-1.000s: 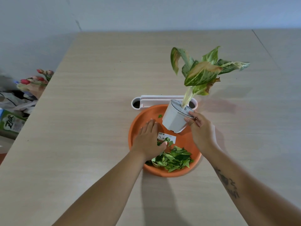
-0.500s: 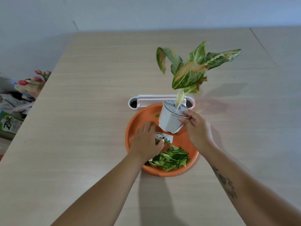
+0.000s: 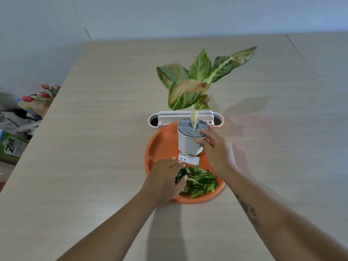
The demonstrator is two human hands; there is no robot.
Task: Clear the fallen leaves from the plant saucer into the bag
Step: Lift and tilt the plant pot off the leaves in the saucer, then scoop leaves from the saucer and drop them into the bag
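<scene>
An orange plant saucer (image 3: 160, 146) sits on the table in front of me. A pile of green fallen leaves (image 3: 200, 182) lies in its near half. My left hand (image 3: 165, 178) rests on the left side of the pile, fingers curled onto some leaves. My right hand (image 3: 214, 147) grips the rim of the white plant pot (image 3: 188, 144), which stands upright in the saucer's far half with a variegated plant (image 3: 194, 85) in it. A small white label (image 3: 189, 159) lies on the saucer between pot and leaves. No bag is in view on the table.
A white tray-like holder (image 3: 180, 114) with round ends lies just behind the saucer. The wooden table (image 3: 94, 147) stretches left and far. Past its left edge are tulip-like flowers (image 3: 43, 95), crumpled bags and a green box (image 3: 11, 147).
My right hand has brought the tilted pot upright. My left hand has slid from the saucer's bare left part toward me onto the leaf pile.
</scene>
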